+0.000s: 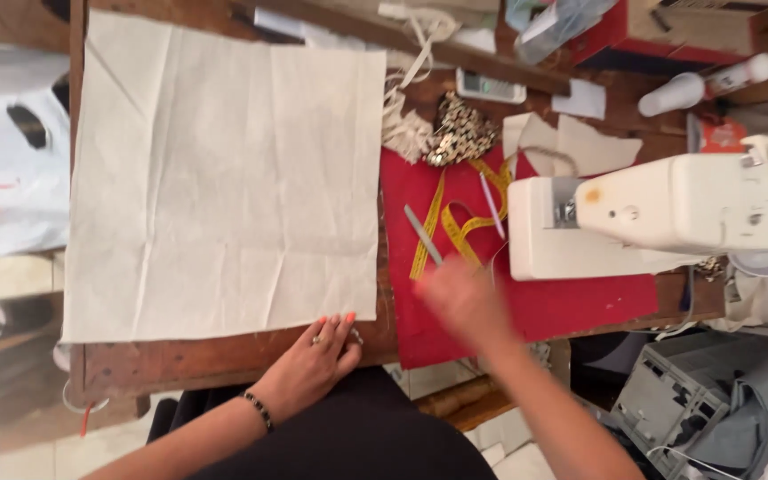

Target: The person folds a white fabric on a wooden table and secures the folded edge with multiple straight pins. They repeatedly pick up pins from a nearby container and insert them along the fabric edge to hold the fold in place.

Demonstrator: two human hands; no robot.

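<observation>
A large cream fabric sheet (224, 178) lies flat and creased on the wooden table (180, 360). My left hand (317, 360) rests on the table's near edge, its fingertips at the sheet's bottom right corner. My right hand (464, 298) is blurred with motion over a red cloth (571, 307), just below a thin grey stick-like tool (423, 235) and a yellow measuring tape (455, 227). Whether the right hand holds anything is not clear.
A white sewing machine (668, 213) stands on the red cloth at the right. Behind it lie a sequined patch (460, 132), cream fabric scraps (580, 142), white cord (402, 116), a calculator (489, 87), a white bottle (713, 82) and a red box (668, 31). A grey crate (695, 400) sits at the lower right.
</observation>
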